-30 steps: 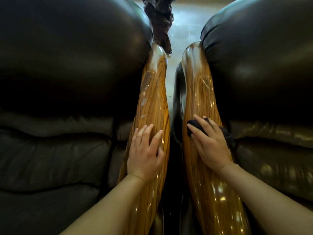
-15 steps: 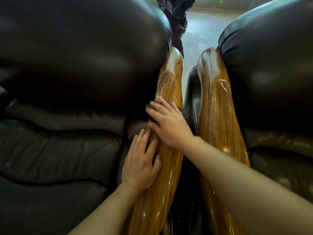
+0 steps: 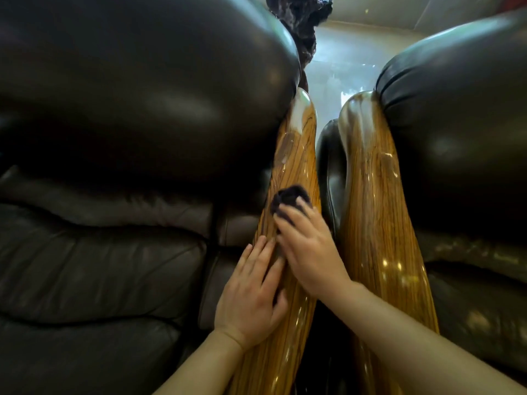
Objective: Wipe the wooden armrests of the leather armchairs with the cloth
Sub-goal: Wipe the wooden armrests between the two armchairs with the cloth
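Note:
Two glossy wooden armrests run side by side between two dark leather armchairs. My right hand [image 3: 309, 252] presses a small dark cloth [image 3: 288, 201] onto the middle of the left chair's armrest [image 3: 296, 155]; the cloth bunches out beyond my fingertips. Just below and beside it, my left hand [image 3: 251, 295] lies flat on the same armrest with the fingers apart, holding nothing. The right chair's armrest [image 3: 379, 218] is bare, with my right forearm crossing its lower part.
The left armchair's leather back and seat [image 3: 128, 109] fill the left side, the right armchair [image 3: 456, 124] the right. A narrow dark gap separates the two armrests. A dark carved object [image 3: 299, 24] stands on pale floor beyond them.
My right hand carried the cloth from the right chair's armrest over to the left chair's armrest and now sits lower on it. My left hand stayed on the left armrest.

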Tool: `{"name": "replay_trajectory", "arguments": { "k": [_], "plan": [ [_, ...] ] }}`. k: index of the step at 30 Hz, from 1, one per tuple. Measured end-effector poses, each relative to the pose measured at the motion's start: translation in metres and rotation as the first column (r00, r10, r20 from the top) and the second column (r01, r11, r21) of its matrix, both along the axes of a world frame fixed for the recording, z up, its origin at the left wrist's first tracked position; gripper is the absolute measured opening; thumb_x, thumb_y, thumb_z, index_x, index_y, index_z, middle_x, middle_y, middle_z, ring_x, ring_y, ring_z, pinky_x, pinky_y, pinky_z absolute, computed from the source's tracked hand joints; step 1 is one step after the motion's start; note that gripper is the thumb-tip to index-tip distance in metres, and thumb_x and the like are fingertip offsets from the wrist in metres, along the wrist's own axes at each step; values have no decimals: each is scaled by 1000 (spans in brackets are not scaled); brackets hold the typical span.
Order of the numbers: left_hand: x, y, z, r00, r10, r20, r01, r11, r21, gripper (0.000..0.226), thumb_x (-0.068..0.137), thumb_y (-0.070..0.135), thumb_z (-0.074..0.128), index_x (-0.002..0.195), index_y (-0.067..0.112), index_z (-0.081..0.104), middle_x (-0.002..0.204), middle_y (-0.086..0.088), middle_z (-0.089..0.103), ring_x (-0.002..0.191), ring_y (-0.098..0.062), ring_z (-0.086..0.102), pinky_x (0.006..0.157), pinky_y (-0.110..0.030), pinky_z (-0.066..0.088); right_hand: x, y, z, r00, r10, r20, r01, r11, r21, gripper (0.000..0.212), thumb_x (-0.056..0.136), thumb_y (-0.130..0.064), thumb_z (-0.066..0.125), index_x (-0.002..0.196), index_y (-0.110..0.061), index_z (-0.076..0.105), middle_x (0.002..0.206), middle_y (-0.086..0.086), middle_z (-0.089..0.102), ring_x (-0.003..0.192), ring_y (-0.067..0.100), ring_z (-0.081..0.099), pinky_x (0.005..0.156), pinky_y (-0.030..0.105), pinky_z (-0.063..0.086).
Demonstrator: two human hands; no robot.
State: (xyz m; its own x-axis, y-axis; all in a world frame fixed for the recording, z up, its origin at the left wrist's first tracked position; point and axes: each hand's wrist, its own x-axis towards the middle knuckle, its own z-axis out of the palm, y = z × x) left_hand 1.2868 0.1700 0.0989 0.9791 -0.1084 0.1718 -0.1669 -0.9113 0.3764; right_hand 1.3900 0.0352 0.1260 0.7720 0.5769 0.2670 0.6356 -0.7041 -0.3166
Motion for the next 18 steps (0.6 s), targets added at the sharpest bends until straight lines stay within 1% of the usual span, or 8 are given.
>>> {"name": "replay_trajectory", "arguments": {
  "k": [3,7,10,12,13,15,17,18],
  "plan": [
    [1,1,1,1000,9,19,-8,999,-40,59,91,31,49,147,17,39,160,-8,30,151,-18,15,121,-44,22,2,-24,-5,979,168,114,-154,980,-125,41,106,-35,44,144,-24,53,151,1,49,147,26,34,119,48,28],
    [1,2,4,999,14,48,-10,997,-77,55,89,27,51,143,17,48,156,-8,36,150,-19,21,121,-42,23,47,9,23,987,-74,142,91,989,-112,38,101,-42,51,128,-19,65,119,5,65,108,27,56,88,45,46],
    [1,2,4,999,27,40,-23,995,-99,55,89,28,51,143,20,47,156,-6,36,150,-18,20,122,-40,19,77,37,55,974,-225,10,225,974,4,34,99,-47,49,104,-21,70,83,-2,69,76,19,64,71,36,49],
    [1,4,4,999,24,29,-21,995,-95,56,90,29,50,145,20,44,157,-5,34,150,-18,19,122,-39,16,87,43,71,956,-286,-65,292,951,104,35,97,-51,44,99,-24,66,75,-6,66,67,17,62,65,36,52],
    [1,4,4,999,22,30,-19,995,-95,55,90,29,50,144,20,45,157,-6,35,150,-18,19,122,-39,17,86,44,74,954,-287,-87,293,953,75,39,96,-54,38,101,-26,64,79,-7,66,72,17,62,66,37,52],
    [1,3,3,999,13,31,-10,996,-90,53,90,28,50,142,18,48,156,-8,37,150,-20,20,121,-42,20,70,42,65,971,-217,-101,197,964,-180,52,96,-61,23,119,-32,60,114,-3,66,106,22,58,84,42,49],
    [1,3,2,1000,16,24,-14,997,-78,52,90,28,50,141,18,50,155,-9,39,150,-20,20,121,-41,21,48,33,44,982,-111,-156,54,942,-332,54,99,-61,22,143,-39,46,155,-4,42,146,28,28,116,49,28],
    [1,3,2,1000,19,20,-18,997,-73,52,90,29,50,141,18,49,155,-9,39,150,-19,20,121,-41,20,43,27,35,983,-73,-167,15,945,-326,55,100,-60,26,150,-40,38,163,-5,32,153,27,14,123,50,15]
  ]
}}
